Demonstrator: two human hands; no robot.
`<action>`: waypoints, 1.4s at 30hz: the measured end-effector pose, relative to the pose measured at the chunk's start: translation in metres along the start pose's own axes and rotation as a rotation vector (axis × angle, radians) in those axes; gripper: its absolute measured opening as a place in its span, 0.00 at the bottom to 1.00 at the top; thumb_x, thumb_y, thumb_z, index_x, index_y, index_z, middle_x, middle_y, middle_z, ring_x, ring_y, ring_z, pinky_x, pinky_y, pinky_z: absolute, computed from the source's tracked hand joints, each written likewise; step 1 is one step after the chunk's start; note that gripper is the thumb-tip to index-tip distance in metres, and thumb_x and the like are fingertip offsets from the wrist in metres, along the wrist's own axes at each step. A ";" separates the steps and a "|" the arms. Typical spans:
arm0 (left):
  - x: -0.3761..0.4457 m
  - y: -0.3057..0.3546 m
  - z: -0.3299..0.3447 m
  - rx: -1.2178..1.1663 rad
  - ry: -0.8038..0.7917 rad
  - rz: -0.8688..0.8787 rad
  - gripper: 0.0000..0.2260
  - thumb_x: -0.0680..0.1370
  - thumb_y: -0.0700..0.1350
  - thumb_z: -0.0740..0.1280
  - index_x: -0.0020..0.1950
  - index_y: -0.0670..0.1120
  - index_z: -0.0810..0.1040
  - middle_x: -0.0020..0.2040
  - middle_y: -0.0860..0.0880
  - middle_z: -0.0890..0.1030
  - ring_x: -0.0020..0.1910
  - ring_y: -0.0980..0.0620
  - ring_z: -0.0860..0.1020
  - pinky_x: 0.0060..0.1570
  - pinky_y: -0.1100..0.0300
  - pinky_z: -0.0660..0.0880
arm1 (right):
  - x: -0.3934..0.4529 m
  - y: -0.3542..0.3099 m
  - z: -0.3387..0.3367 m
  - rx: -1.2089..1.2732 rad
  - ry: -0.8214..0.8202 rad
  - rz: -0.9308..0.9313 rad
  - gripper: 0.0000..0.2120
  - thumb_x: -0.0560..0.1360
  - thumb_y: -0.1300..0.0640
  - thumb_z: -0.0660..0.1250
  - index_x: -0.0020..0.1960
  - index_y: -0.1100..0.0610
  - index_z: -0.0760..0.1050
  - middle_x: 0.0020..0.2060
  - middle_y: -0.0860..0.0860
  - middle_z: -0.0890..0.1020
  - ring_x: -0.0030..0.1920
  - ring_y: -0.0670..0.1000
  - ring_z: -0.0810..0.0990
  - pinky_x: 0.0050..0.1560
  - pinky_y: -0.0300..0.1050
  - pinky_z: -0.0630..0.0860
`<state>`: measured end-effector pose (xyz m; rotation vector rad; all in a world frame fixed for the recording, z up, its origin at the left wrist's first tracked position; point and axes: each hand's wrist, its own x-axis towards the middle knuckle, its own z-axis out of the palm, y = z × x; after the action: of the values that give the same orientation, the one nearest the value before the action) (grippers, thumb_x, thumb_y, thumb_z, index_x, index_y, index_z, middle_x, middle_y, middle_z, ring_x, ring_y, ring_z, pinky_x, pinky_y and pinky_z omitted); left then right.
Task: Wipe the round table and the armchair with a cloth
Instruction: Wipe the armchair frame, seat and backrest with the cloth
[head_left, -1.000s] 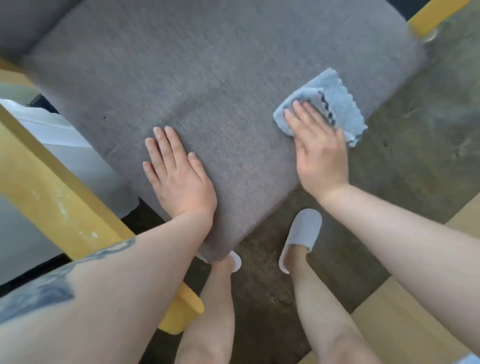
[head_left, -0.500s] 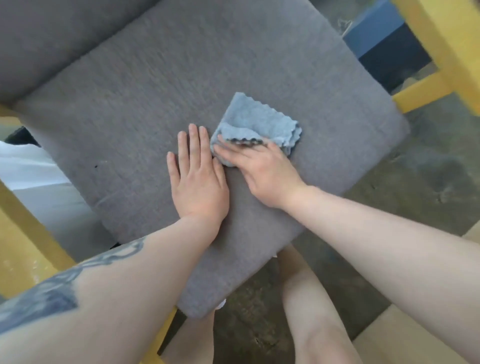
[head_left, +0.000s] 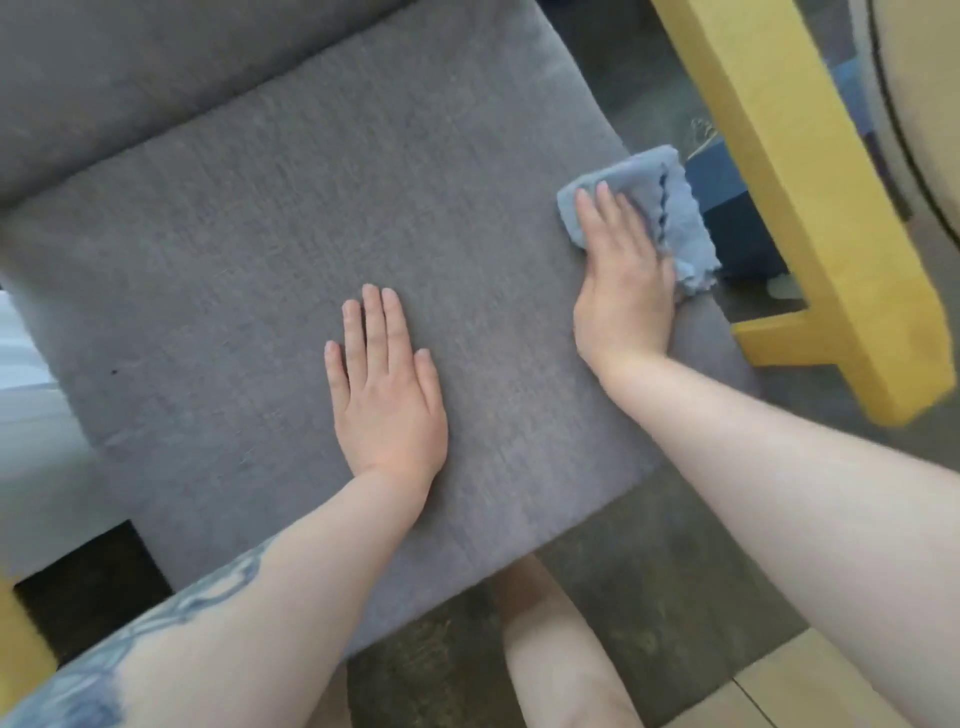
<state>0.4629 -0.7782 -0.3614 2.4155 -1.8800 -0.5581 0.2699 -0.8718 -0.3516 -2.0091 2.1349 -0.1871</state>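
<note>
- On the grey seat cushion (head_left: 291, 291) of the armchair, head view: left hand (head_left: 387, 387) lies flat, palm down, fingers together, near the front edge.
- Right hand (head_left: 623, 275) flat, fingers extended, pressing the blue cloth (head_left: 675, 213) onto the cushion's right edge.
- Cloth folded, scalloped hem overhanging that edge.
- Yellow wooden armrest (head_left: 810, 197) just right of the cloth, apart from it.

Woven grey upholstery, fleecy cloth, painted wood

We see the armchair (head_left: 322, 218) seat covered in matt grey fabric with a fine, slightly rough weave; the cloth (head_left: 675, 208) looks like soft pale-blue microfibre with a scalloped edge; the chair frame (head_left: 810, 208) looks like smooth yellow wood with a dull sheen; the floor (head_left: 649, 597) is dark, mottled and matt.
</note>
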 end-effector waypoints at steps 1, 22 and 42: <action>-0.004 -0.002 0.000 -0.008 0.012 -0.028 0.27 0.81 0.51 0.43 0.80 0.46 0.48 0.81 0.50 0.50 0.79 0.50 0.48 0.75 0.53 0.41 | -0.019 -0.016 0.004 0.014 0.012 0.072 0.29 0.75 0.66 0.58 0.75 0.50 0.63 0.74 0.47 0.65 0.73 0.48 0.64 0.68 0.56 0.62; -0.109 -0.063 0.002 -0.207 0.284 -0.904 0.26 0.83 0.50 0.46 0.80 0.43 0.51 0.80 0.48 0.52 0.79 0.50 0.50 0.76 0.49 0.47 | -0.024 -0.205 0.058 0.063 -0.281 -0.645 0.32 0.74 0.67 0.54 0.76 0.50 0.60 0.75 0.48 0.63 0.74 0.51 0.64 0.71 0.57 0.59; -0.116 -0.094 -0.005 -0.163 0.244 -0.677 0.26 0.82 0.50 0.49 0.80 0.42 0.51 0.80 0.47 0.53 0.79 0.51 0.49 0.76 0.51 0.47 | -0.035 -0.281 0.075 0.270 -0.246 -0.502 0.30 0.72 0.69 0.54 0.73 0.56 0.66 0.72 0.53 0.69 0.72 0.52 0.66 0.71 0.50 0.61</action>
<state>0.5279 -0.6449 -0.3489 2.8095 -0.8643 -0.3804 0.5618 -0.8522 -0.3574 -2.2237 1.3538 -0.2680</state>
